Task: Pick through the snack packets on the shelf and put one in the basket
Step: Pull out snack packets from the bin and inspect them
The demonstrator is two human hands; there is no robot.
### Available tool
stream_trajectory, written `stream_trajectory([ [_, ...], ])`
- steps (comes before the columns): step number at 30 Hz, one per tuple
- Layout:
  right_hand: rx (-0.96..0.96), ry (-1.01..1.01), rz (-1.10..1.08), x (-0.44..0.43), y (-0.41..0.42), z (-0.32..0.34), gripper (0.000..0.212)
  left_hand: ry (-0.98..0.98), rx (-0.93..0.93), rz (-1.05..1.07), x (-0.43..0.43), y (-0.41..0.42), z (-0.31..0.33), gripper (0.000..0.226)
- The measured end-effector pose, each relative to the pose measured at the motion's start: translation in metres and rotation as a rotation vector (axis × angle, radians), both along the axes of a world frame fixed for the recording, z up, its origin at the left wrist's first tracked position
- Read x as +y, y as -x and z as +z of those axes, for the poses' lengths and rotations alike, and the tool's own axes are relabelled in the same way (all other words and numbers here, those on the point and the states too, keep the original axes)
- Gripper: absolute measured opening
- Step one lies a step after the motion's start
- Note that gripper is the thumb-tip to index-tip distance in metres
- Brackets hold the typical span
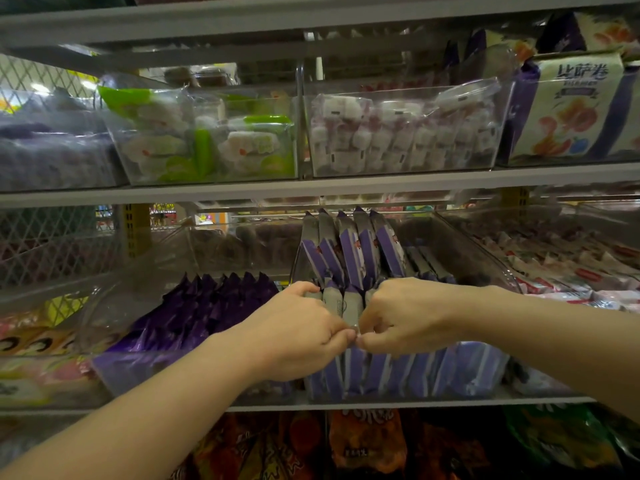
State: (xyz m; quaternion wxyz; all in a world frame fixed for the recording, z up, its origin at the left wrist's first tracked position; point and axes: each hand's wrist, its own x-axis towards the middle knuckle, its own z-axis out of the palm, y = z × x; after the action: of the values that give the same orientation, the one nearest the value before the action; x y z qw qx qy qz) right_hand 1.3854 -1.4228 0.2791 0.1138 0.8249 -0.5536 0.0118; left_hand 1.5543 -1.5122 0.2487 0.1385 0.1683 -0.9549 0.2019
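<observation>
hands: left hand [298, 327] and right hand [405, 313], fingers curled, pinch the upright purple-and-white snack packets [351, 303] between them in the clear bin [509, 271] | handling: probably light, slippery film, crushable | grip: top seam | basket: unseen

Fingertips of left hand [298, 327] and right hand [408, 313] buried among the purple-and-white packets [349, 304]; which packet each pinches cannot be told. Packet print blurred, unreadable. Contents of far-left bin [52, 150] smeared, unidentifiable. Lowest shelf: orange bags [367, 441] cut by bottom edge. Both forearms cut off at the edges.
</observation>
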Motion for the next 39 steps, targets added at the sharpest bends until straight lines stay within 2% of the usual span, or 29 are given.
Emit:
stream_trajectory([
  [4, 0.016, 0.021, 0.009, 0.000, 0.006, 0.005, 0.050, 0.026, 0.028, -0.029, 0.000, -0.003, -0.003, 0.057],
  [8, 0.045, 0.109, 0.026, 0.002, 0.020, 0.015, 0.021, 0.034, 0.068, -0.048, -0.001, -0.003, -0.006, 0.054],
  [11, 0.000, 0.077, -0.032, 0.001, 0.030, 0.011, 0.023, 0.024, 0.093, -0.058, 0.000, -0.004, -0.006, 0.048],
  [16, -0.294, 0.131, -0.057, -0.002, 0.031, 0.001, 0.015, 0.008, 0.116, -0.056, 0.004, -0.003, -0.005, 0.047],
  [19, -0.445, 0.224, -0.043, -0.002, 0.028, 0.013, 0.019, -0.026, 0.144, -0.040, 0.008, -0.001, -0.005, 0.045],
  [23, -0.786, 0.273, -0.003, 0.006, 0.027, 0.037, 0.010, -0.076, 0.192, -0.015, 0.010, 0.001, -0.005, 0.034],
  [29, -0.954, 0.536, 0.046, 0.042, 0.029, 0.027, 0.007, -0.183, 0.249, -0.008, 0.029, -0.002, -0.003, 0.030],
  [32, -1.053, 0.682, 0.086, 0.064, 0.018, 0.001, 0.004, -0.309, 0.407, 0.011, 0.044, -0.003, -0.006, 0.027],
  [35, -1.126, 0.762, 0.139, 0.079, 0.004, -0.032, 0.007, -0.475, 0.691, -0.016, 0.059, 0.002, -0.014, 0.025],
  [37, -1.187, 0.748, 0.175, 0.085, -0.004, -0.055, 0.011, -0.671, 0.850, -0.035, 0.068, 0.006, -0.018, 0.034],
  [39, -1.199, 0.701, 0.181, 0.087, -0.012, -0.077, 0.015, -0.927, 0.913, -0.094, 0.077, 0.007, -0.023, 0.038],
])
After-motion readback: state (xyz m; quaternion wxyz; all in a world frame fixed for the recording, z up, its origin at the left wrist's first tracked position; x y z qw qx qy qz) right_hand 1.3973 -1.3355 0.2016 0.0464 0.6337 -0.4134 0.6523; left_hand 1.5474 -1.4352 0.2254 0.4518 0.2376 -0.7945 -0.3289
